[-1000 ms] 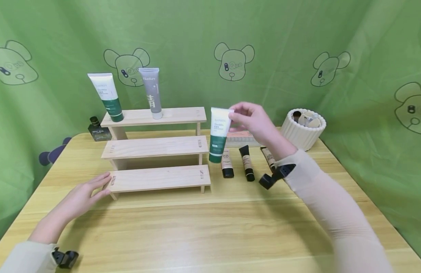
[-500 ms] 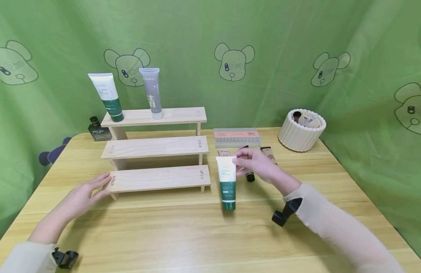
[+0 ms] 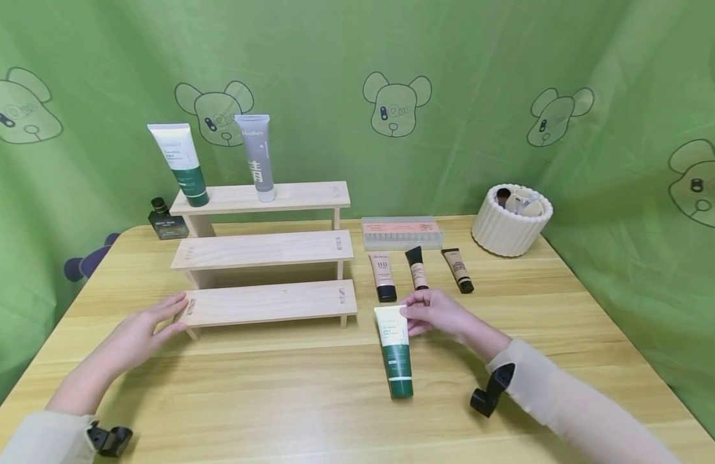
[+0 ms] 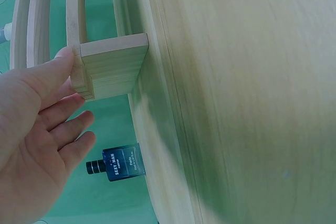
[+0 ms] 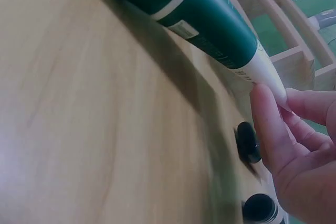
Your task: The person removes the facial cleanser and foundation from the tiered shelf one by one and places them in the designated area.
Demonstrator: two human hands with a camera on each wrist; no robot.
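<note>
My right hand (image 3: 438, 314) pinches the flat white end of a green-and-white squeeze tube (image 3: 397, 354) between thumb and fingers. Its green cap points down and toward the table's front; whether the cap touches the wood I cannot tell. In the right wrist view the tube (image 5: 210, 24) slants away from the fingertips. My left hand (image 3: 134, 336) holds the left end of the lowest board of a three-step wooden display stand (image 3: 265, 304), with the thumb on one side and a finger on the other, as the left wrist view shows.
On the top step stand another green-and-white tube (image 3: 183, 169) and a grey tube (image 3: 259, 158). Three small cosmetic tubes, one a pink BB tube (image 3: 382, 274), lie before a clear box (image 3: 401, 233). A white ribbed pot (image 3: 508, 225) and dark perfume bottle (image 3: 167, 220) stand farther back.
My right hand has brought the green-and-white tube down from beside the stand's middle step and toward the table's front, uncovering the small tubes and the clear box. The left hand stays put.
</note>
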